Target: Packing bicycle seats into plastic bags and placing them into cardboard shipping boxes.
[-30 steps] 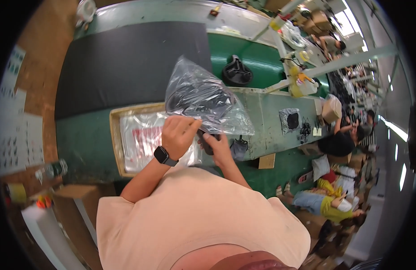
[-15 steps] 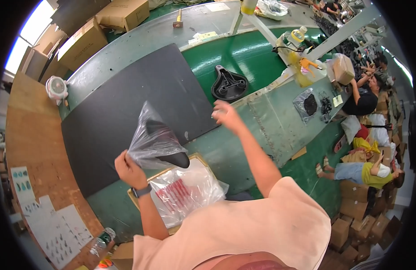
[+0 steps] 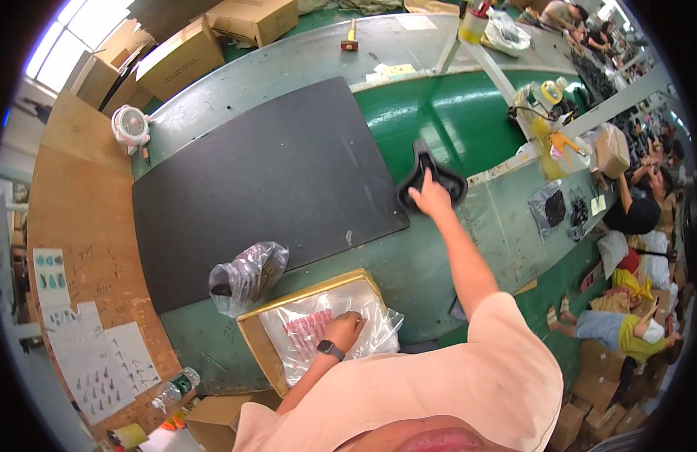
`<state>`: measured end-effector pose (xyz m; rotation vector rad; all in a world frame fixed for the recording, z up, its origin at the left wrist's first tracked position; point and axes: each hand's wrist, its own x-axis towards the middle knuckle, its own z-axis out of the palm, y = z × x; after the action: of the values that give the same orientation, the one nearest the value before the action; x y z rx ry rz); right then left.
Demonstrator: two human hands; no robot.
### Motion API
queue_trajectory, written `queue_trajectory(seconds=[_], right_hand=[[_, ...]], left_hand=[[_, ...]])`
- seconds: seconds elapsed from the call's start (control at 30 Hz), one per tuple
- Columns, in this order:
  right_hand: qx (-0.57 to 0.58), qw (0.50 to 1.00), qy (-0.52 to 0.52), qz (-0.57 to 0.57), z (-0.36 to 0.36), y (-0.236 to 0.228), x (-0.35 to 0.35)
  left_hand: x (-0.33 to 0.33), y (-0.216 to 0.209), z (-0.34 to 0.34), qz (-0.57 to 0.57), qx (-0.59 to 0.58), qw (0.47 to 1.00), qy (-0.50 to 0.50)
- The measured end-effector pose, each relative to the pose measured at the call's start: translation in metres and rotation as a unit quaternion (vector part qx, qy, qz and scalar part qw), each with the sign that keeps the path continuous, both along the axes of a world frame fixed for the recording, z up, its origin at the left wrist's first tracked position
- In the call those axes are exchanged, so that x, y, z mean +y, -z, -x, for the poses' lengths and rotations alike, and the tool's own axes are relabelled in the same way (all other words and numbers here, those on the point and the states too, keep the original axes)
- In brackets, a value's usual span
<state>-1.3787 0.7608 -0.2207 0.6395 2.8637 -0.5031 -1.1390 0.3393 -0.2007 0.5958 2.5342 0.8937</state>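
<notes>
My right hand (image 3: 433, 194) is on a black bicycle saddle (image 3: 448, 178) beside the mat's right edge. Its thumb and fingers grip the saddle's hollow underside, which faces up. Over a shallow box (image 3: 269, 343) near my body, my left hand (image 3: 344, 331) has its fingers curled down on a clear plastic bag (image 3: 375, 328) from a stack with red print. What its fingertips pinch is partly hidden. Another dark saddle, wrapped in a clear bag (image 3: 250, 277), lies at the near edge of the black mat (image 3: 265, 173).
A green conveyor belt (image 3: 394, 105) runs behind the saddle. A metal post (image 3: 495, 71) and a spray bottle (image 3: 565, 143) stand right of it. A small fan (image 3: 130, 126) is at the left, a hammer (image 3: 350, 39) at the back. Co-workers sit at the far right.
My left hand has let go of the bagged saddle, which now lies down, and moved to the bag stack. My right hand has reached the bare saddle, which has come nearer. The view has shifted.
</notes>
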Motion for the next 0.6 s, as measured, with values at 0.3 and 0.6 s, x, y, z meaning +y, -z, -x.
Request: queue_trajectory(seconds=[0.3, 0.6], right_hand=[[-0.132, 0.984, -0.055, 0.102, -0.347, 0.009, -0.09], [-0.069, 0.993, 0.086, -0.032, -0.374, 0.045, -0.09]], left_hand=[[-0.005, 0.107, -0.057, 0.028, -0.002, 1.0, -0.003], [-0.062, 0.077, -0.125, 0.027, 0.05, 0.987, -0.148]])
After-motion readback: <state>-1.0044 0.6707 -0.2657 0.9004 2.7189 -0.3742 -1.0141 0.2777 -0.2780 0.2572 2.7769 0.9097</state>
